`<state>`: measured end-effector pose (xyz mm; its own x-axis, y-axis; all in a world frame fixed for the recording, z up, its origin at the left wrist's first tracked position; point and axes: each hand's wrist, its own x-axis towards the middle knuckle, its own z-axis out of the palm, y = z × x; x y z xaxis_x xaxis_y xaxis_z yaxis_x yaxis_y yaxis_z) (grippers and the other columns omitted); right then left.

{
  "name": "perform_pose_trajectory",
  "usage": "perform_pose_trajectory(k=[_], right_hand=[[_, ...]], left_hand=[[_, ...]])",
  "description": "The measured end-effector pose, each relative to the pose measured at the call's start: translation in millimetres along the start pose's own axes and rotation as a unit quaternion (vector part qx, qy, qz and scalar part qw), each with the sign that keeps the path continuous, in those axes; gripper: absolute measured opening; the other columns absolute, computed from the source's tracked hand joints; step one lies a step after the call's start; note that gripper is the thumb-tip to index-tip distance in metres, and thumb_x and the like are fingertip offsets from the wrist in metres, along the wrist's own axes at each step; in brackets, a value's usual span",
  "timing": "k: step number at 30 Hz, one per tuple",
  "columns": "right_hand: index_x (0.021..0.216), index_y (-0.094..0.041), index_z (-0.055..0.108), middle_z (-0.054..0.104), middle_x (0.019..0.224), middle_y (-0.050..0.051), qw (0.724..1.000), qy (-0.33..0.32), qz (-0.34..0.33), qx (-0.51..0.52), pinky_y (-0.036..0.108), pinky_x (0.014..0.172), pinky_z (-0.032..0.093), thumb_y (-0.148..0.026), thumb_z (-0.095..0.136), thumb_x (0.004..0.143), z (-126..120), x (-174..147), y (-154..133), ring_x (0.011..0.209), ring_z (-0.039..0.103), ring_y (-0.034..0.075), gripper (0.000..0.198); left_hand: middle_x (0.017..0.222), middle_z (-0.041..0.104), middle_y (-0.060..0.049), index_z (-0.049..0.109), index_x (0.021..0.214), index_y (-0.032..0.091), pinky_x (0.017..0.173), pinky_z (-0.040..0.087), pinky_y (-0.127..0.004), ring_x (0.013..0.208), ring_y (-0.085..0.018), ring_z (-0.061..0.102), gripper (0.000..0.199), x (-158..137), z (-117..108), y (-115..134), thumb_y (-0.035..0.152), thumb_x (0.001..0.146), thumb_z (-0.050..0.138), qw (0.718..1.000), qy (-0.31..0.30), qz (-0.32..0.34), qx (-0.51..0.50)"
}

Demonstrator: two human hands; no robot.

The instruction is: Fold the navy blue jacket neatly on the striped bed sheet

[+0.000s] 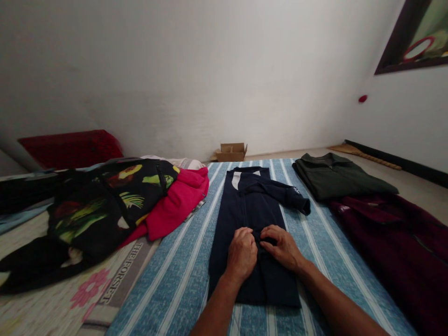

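Observation:
A dark navy jacket or shirt (233,214) with pale patches near its top lies in a long narrow shape on the blue striped cloth (182,252). One sleeve (280,191) of it sticks out to the right, a small white mark near its cuff. My left hand (242,252) is closed with curled fingers on the middle of the garment. Close beside it, my right hand (282,246) pinches the same navy fabric between thumb and fingers. The cloth at the fingertips is partly hidden.
To the left lie a black fruit-print garment (98,200) and a bright pink one (178,200) on a patterned sheet. A folded dark green garment (343,179) and a maroon one (392,242) are on the right. A small cardboard box (231,153) stands by the wall.

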<state>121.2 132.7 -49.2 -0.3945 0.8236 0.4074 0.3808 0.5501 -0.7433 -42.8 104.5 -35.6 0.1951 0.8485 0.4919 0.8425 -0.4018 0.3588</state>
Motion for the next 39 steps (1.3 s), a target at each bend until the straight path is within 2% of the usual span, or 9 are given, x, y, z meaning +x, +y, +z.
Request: perform_pose_trajectory(k=[21,29,34,39], right_hand=[[0.085,-0.022,0.065,0.065,0.092,0.004,1.000,0.000,-0.004,-0.012,0.033,0.082,0.044,-0.021,0.062,0.079,1,-1,4,0.089,0.058,0.019,0.007],[0.085,-0.023,0.065,0.065,0.093,0.003,1.000,-0.008,-0.002,-0.007,0.033,0.081,0.044,-0.024,0.062,0.079,2,0,5,0.089,0.059,0.020,0.006],[0.085,-0.023,0.065,0.065,0.093,0.003,1.000,-0.006,0.004,-0.006,0.033,0.081,0.043,-0.023,0.062,0.079,1,0,4,0.089,0.059,0.020,0.006],[0.083,-0.023,0.064,0.065,0.093,0.003,1.000,-0.003,0.014,0.000,0.034,0.082,0.042,-0.021,0.062,0.078,1,1,0,0.088,0.058,0.020,0.006]], left_hand=[[0.098,0.067,-0.007,0.056,0.065,0.018,0.092,0.050,-0.042,0.103,-0.022,0.058,0.021,1,2,-1,0.000,0.071,0.049,0.999,-0.024,-0.034,-0.016],[0.111,0.066,-0.010,0.057,0.065,0.019,0.097,0.046,-0.039,0.110,-0.020,0.059,0.019,7,-18,4,0.004,0.074,0.049,0.991,-0.078,-0.080,-0.076],[0.116,0.064,-0.011,0.057,0.066,0.019,0.097,0.044,-0.035,0.112,-0.020,0.058,0.015,26,-41,6,0.010,0.076,0.051,0.986,-0.099,-0.100,-0.092],[0.096,0.068,-0.006,0.055,0.064,0.018,0.090,0.045,-0.031,0.099,-0.019,0.063,0.013,68,-49,-15,0.012,0.075,0.051,0.986,-0.129,-0.094,-0.039]])
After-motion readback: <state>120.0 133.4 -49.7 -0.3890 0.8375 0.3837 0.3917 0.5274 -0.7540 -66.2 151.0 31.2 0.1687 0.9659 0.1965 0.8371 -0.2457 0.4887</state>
